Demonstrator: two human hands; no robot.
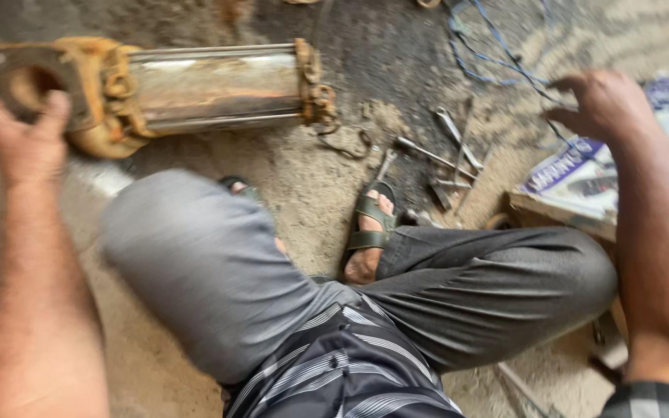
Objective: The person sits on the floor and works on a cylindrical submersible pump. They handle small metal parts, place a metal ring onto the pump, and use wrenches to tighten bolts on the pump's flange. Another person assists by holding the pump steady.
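Down in your lap, your grey trouser legs were folded under you on the sandy floor, one sandalled foot tucked between your knees, so you were working from a low, twisted seat. That mattered, I'd say: a heavy cylinder handled from that posture wants your weight settled before you shift it.

Out on your left, your left hand was pressed on the rusty end flange of the pump, thumb up against the rim, palm cupping the near edge. Whether the fingers were truly wrapped round it or only resting, I couldn't tell through the blur. The pump lay on its side on the floor, well ahead of your left knee, its steel body running to the right and ending in a corroded collar. A grip on the flange rim alone looked likely to slip on that rust; a flat palm low on the flange seemed the safer purchase.

On your right, your right hand hung empty in the air, fingers loosely curled, above the printed cardboard box.

Further out, spanners lay scattered on the floor between pump and box, clear of both hands, and a blue wire trailed beyond them.
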